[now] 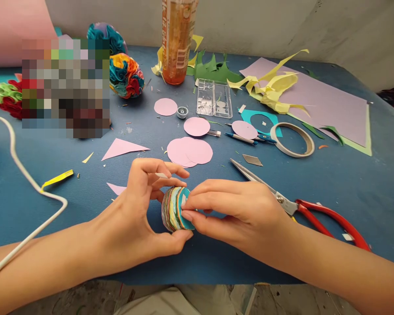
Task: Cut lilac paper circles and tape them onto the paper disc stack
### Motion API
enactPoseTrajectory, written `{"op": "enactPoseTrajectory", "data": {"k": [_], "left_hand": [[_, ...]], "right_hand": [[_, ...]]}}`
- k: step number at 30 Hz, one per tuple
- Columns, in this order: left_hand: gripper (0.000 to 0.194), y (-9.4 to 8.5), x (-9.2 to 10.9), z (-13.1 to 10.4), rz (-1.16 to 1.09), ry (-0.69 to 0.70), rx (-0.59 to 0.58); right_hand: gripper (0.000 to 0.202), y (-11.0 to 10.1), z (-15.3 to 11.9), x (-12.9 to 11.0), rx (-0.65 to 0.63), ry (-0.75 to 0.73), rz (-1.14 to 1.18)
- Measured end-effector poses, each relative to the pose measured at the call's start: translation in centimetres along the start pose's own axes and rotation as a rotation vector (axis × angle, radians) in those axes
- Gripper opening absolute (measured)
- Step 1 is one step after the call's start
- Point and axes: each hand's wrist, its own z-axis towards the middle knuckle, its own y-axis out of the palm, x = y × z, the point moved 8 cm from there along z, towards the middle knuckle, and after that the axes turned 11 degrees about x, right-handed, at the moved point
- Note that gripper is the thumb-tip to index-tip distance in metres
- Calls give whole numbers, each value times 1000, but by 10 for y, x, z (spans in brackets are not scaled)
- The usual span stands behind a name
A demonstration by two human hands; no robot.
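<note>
A thick stack of multicoloured paper discs (173, 210), tilted on its side, has a teal disc as its right face. My left hand (141, 210) curls around this stack, thumb below and fingers above. A small white bit rests on a left finger. At the teal face, my right hand (230, 205) is closed in a pinch, fingertips touching a small white piece (184, 199) that looks like tape. Its far edge is hidden by the fingers. Just beyond both hands lie overlapping pale pink paper circles (200, 151).
Red-handled scissors (280, 199) lie beside my right wrist, with a loose blade (252, 160) near their tip. Farther back are a tape roll (310, 142), a bottle (177, 43), a clear case (214, 98) and ruffled paper balls (126, 76). A white cable (11, 140) crosses my left forearm.
</note>
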Motion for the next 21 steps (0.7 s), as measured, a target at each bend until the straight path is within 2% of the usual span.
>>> {"op": "enactPoseTrajectory", "data": {"k": [10,21], "left_hand": [[58,0,3,-2,49,41,4],[57,-1,3,-1,8,-12,38]], "right_hand": [[7,-2,-1,1,2,8,-14],[11,-1,-3,-7,12,-68,-112]]}}
